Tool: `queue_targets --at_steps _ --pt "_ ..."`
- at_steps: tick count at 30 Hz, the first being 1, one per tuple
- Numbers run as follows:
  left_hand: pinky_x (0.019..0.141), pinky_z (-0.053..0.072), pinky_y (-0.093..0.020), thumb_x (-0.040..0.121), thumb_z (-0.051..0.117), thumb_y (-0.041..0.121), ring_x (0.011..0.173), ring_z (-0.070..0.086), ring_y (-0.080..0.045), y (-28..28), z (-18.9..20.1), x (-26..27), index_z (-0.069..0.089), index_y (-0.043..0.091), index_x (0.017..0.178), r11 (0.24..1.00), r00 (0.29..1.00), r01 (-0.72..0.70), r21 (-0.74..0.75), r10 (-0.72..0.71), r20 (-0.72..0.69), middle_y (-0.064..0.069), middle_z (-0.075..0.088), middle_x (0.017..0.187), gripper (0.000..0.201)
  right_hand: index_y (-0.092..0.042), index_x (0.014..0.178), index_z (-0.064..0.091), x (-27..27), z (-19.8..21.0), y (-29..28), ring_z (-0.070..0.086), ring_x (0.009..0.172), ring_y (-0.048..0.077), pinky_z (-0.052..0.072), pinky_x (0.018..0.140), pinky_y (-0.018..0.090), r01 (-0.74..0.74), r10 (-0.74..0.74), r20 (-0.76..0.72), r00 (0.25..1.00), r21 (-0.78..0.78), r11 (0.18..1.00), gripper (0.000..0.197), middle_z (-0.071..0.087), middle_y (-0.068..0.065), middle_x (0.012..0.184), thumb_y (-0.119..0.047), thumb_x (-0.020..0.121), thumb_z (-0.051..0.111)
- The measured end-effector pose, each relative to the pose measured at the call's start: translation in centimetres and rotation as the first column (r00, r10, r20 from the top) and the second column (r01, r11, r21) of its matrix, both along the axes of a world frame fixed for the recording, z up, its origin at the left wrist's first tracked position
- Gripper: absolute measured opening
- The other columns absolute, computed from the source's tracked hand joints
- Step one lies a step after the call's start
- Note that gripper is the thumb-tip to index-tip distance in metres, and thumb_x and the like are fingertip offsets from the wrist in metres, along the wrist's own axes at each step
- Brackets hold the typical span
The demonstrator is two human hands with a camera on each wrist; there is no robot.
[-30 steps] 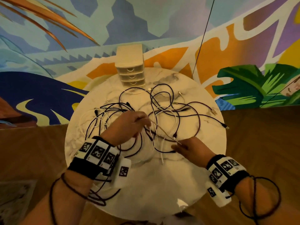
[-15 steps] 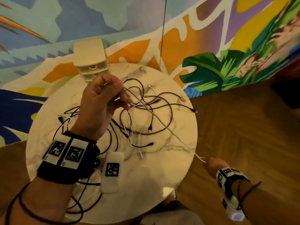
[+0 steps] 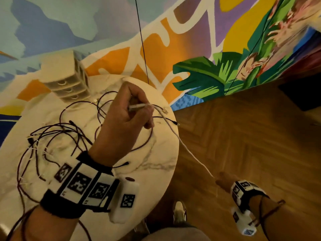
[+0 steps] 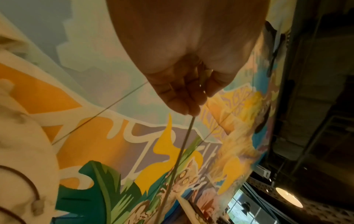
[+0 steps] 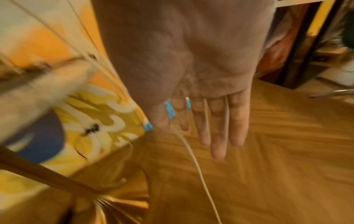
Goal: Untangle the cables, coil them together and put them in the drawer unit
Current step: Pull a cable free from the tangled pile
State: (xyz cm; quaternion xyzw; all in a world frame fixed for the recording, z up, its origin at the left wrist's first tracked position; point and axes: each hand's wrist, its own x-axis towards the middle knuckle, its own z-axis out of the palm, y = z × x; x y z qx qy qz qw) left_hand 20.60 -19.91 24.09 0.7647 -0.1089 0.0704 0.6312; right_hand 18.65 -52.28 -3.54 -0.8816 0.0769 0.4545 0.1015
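A tangle of dark cables (image 3: 69, 133) lies on the round marble table (image 3: 149, 180). The cream drawer unit (image 3: 69, 79), its drawers closed, stands at the table's far edge. My left hand (image 3: 139, 108) is raised over the table's right side and grips the plug end of a white cable (image 3: 187, 150). That cable runs taut down to my right hand (image 3: 221, 179), held low over the floor beyond the table's edge. In the left wrist view my left hand (image 4: 184, 94) is curled round the white cable (image 4: 184, 144). My right hand (image 5: 172, 121) pinches the white cable (image 5: 193, 157) between thumb and forefinger, other fingers straight.
A painted mural wall (image 3: 199, 75) rises behind the table, with a thin black cord (image 3: 142, 40) hanging down it. Wooden floor (image 3: 243, 136) spreads to the right. A shoe (image 3: 179, 211) shows below the table's near edge.
My left hand has lifted the white cable's plug end up and to the right. My right hand has moved off the table to the lower right, drawing the white cable out of the tangle.
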Motion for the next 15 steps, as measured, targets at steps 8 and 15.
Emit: queue_targets --at_steps 8,15 --pt "0.068 0.051 -0.017 0.09 0.058 0.018 0.074 0.058 -0.005 -9.2 -4.5 -0.2 0.048 0.021 0.087 0.849 0.944 0.316 0.422 -0.235 -0.233 0.004 0.057 0.077 0.011 -0.036 0.117 0.054 3.5 15.2 6.4 0.058 0.11 -0.001 0.051 0.093 0.029 -0.017 -0.213 0.122 0.969 0.899 0.438 0.045 0.06 -0.013 0.118 -0.038 0.076 0.073" --pt "0.062 0.052 -0.019 0.091 0.061 0.023 0.067 0.063 -0.003 -9.4 -5.7 1.0 0.065 0.013 0.094 0.895 0.934 0.256 0.365 -0.131 -0.333 0.005 0.065 0.074 0.011 -0.018 0.097 0.056 5.4 16.3 8.9 0.049 0.059 0.002 0.042 0.056 0.015 -0.07 -0.101 0.12 0.988 0.913 0.401 0.02 0.055 -0.006 0.075 -0.005 0.096 0.041"
